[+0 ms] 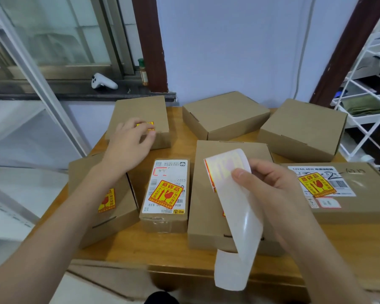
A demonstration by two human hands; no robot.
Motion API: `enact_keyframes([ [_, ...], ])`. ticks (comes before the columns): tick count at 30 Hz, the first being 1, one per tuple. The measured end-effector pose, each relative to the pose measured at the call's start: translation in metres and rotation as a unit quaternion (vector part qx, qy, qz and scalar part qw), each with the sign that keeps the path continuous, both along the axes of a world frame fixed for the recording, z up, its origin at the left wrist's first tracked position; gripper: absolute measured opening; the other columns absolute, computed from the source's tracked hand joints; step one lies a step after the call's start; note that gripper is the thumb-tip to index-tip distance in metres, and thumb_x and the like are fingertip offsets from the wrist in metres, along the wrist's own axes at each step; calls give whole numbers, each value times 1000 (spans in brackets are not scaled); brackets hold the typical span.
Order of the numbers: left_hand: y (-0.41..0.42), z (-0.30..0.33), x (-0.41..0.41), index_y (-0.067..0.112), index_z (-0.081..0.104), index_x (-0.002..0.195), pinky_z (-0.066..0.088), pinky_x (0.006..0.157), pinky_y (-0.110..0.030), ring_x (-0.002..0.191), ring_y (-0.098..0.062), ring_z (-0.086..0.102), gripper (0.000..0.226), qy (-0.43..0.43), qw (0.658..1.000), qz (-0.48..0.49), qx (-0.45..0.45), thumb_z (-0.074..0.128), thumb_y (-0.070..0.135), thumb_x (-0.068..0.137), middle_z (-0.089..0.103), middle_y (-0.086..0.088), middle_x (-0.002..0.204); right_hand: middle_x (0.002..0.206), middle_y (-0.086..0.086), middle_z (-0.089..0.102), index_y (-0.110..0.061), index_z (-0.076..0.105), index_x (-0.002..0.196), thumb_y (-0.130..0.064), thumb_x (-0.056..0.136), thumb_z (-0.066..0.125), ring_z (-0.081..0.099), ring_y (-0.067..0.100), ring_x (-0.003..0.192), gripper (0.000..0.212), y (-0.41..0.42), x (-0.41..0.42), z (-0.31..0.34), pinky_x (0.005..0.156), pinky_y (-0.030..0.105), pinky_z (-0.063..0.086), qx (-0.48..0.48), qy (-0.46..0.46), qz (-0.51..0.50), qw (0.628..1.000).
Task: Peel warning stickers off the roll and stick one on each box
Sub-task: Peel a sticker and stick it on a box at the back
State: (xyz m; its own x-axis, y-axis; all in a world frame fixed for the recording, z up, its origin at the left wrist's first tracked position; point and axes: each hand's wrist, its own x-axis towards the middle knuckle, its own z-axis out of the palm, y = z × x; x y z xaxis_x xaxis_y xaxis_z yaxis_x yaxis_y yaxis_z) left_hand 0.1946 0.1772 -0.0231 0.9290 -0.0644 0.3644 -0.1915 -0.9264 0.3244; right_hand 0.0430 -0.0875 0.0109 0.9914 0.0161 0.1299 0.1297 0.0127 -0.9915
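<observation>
Sticker strip (235, 207) pinched between thumb and fingers of right hand (272, 189), held up over the near-centre box (206, 211); backing paper curling over at the top, a red-and-yellow print showing faintly through, bare glossy tail hanging down past the table's front edge (123, 257). Whether a full roll sits behind the strip cannot be told.

Left hand (130, 143) reached out to the far-left box (140, 115), fingers spread and pressed down on a yellow warning sticker (146, 126) on its lid, sticker mostly covered by the fingers.

Seven cardboard boxes on the wooden table, packed close. Stickers plainly visible on four: far-left box, near-left box (101, 202), small labelled box (166, 194) in the middle, flat box (347, 191) at the right. A sliver of red and yellow peeking out beside the strip on the near-centre box, mostly hidden. Two far boxes, far-centre box (224, 115) and far-right box (303, 128), bare on top.

Little open tabletop: a band of bare wood along the front edge, narrow gaps between boxes. Near-left box overhanging the left table edge. White wire rack (366, 102) close at the right, window ledge behind at the left carrying a white game controller (103, 81) and a small bottle (143, 72).
</observation>
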Motion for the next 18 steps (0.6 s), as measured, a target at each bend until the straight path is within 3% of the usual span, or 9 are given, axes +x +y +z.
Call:
enact_keyframes([
  [3, -40, 34, -62, 20, 70, 84, 47, 71, -38, 72, -18, 56, 39, -14, 982, -53, -183, 41, 41, 97, 65, -9, 77, 78, -10, 75, -38, 74, 76, -18, 85, 62, 71, 9, 66, 25, -3, -9, 4, 55, 26, 57, -6, -14, 3, 1000],
  [6, -72, 53, -128, 17, 67, 63, 46, 64, -41, 48, -18, 42, 57, 69, 952, -112, -277, 38, 55, 94, 45, -14, 50, 81, -14, 75, -35, 72, 77, -17, 85, 63, 71, 5, 71, 22, -4, -20, 6, 54, 17, 54, -6, -26, -2, 1000],
  [9, -92, 58, -165, 27, 64, 49, 47, 63, -39, 46, -11, 40, 56, 121, 929, -144, -320, 38, 54, 90, 41, -2, 44, 85, -22, 73, -37, 69, 82, -17, 85, 63, 69, 0, 78, 21, -6, -34, 8, 57, 13, 54, -27, -37, 1, 999],
  [11, -100, 57, -178, 28, 60, 45, 42, 54, -27, 46, -6, 41, 51, 135, 907, -145, -371, 45, 50, 88, 43, 5, 43, 89, -17, 74, -34, 72, 86, -17, 86, 63, 69, 5, 81, 19, -9, -45, 9, 62, 17, 56, -42, -42, 18, 998],
  [15, -111, 54, -199, 10, 67, 70, 38, 47, -16, 46, -5, 44, 35, 143, 877, -161, -429, 57, 41, 85, 49, 4, 50, 90, -11, 76, -35, 72, 92, -14, 86, 64, 68, 17, 85, 23, -19, -69, 12, 73, 32, 58, -46, -46, 44, 997],
  [16, -115, 54, -204, 8, 67, 73, 38, 46, -16, 46, -5, 45, 32, 144, 870, -167, -441, 59, 36, 86, 50, 2, 51, 90, -10, 76, -31, 73, 93, -16, 85, 66, 69, 16, 85, 19, -23, -75, 13, 71, 32, 58, -36, -43, 50, 997],
  [18, -123, 55, -216, 17, 68, 71, 38, 46, -16, 47, -5, 45, 22, 148, 862, -192, -446, 61, 34, 84, 52, 1, 52, 88, -10, 76, -24, 73, 93, -22, 79, 64, 70, 7, 80, 17, -29, -85, 15, 64, 19, 55, 1, -35, 47, 998],
])
